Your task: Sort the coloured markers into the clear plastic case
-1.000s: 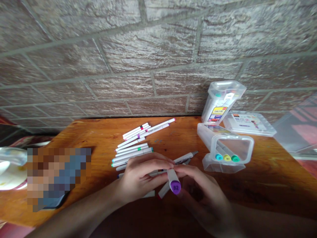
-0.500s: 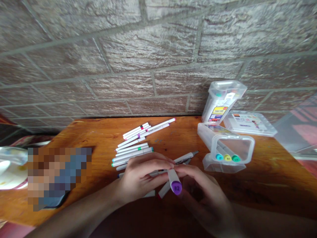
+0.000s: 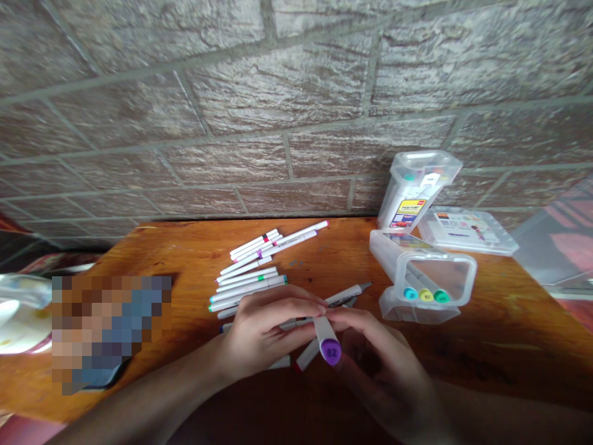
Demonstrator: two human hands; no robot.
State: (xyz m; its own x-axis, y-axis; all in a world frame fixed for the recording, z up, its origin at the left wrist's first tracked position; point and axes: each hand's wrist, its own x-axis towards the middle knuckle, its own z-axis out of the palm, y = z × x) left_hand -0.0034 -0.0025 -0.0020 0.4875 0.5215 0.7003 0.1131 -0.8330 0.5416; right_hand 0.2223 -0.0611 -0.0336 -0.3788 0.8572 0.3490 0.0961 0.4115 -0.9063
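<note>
I have the purple-ended marker (image 3: 323, 329) pinched between both hands, lifted off the desk (image 3: 491, 334), its end marked 82 turned toward me. Taking it as the clock's centre, my left hand (image 3: 266, 324) grips from nine o'clock and my right hand (image 3: 393, 358) from three, fingertips meeting near its far end. Those fingers hide that end, so I can't tell whether anything is being opened or closed there.

Just beneath, at nine, lies a red-ended marker (image 3: 308, 355). A grey-tipped marker (image 3: 345, 295) sits at one, beyond my fingertips. At ten, white markers (image 3: 250, 292) lie side by side; slimmer pens (image 3: 296, 240) overlap at eleven.

At two, the open box (image 3: 386, 253) lies on its side, three markers (image 3: 425, 295) inside, so I judge it has room for more. Farther off, the upright box (image 3: 410, 198) stands at one, and the flat case (image 3: 467, 232) lies at two, near the brick wall (image 3: 319, 167).
</note>
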